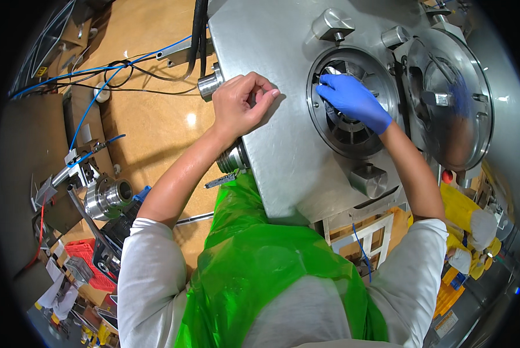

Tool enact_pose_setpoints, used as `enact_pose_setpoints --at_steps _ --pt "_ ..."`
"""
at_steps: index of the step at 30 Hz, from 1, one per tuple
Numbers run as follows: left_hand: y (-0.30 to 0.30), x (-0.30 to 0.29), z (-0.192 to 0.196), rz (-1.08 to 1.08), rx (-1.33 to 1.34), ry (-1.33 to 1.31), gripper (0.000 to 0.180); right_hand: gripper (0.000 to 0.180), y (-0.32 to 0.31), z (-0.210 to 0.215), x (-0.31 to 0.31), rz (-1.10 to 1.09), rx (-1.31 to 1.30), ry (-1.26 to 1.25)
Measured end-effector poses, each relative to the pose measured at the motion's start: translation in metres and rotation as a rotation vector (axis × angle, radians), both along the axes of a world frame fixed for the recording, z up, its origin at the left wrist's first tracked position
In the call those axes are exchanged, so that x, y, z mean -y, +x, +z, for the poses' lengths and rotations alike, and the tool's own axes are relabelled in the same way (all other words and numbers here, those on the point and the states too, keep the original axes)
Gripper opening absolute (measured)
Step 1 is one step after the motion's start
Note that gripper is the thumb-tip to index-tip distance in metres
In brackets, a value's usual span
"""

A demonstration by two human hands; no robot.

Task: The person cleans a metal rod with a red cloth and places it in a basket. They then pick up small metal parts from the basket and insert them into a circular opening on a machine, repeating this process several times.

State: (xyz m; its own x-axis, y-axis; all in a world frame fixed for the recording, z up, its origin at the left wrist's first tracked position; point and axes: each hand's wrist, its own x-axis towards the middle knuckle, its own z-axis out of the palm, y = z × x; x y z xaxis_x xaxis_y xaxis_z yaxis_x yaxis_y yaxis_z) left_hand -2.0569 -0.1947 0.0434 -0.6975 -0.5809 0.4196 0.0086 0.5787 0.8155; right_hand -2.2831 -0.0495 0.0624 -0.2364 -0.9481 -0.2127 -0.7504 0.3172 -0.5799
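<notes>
My left hand (241, 104) is bare, its fingers curled into a loose fist with the thumb out. It rests by the left edge of a steel machine housing (283, 168), and nothing shows in it. A blue glove covers my right hand (353, 101), which lies over a round opening in the housing. Its visible fingers stretch left across the rim of a vaned metal rotor (353, 137); the fingers beneath the palm are hidden. To the right of the opening, a round steel door (454, 124) stands swung out and reflects the blue glove.
Steel clamp knobs (333, 24) surround the opening. A threaded pipe fitting (232, 158) sticks out beside my left forearm. Cables (129, 64) cross at the upper left, above a red crate (89, 264). Yellow items (466, 214) lie at the right.
</notes>
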Motion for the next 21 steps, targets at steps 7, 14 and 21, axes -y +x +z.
enact_pose_setpoints --at_steps 7,14,21 --pt "0.001 -0.001 -0.004 0.007 -0.022 0.043 0.013 0.039 0.003 0.053 0.002 -0.137 -0.224 0.151" --pt "-0.001 -0.001 -0.004 0.034 -0.035 0.068 0.014 0.043 -0.028 0.031 -0.016 0.099 -0.249 0.069" --pt "-0.001 0.001 -0.004 0.018 -0.047 0.067 0.014 0.043 -0.036 0.027 -0.015 0.131 -0.203 0.059"
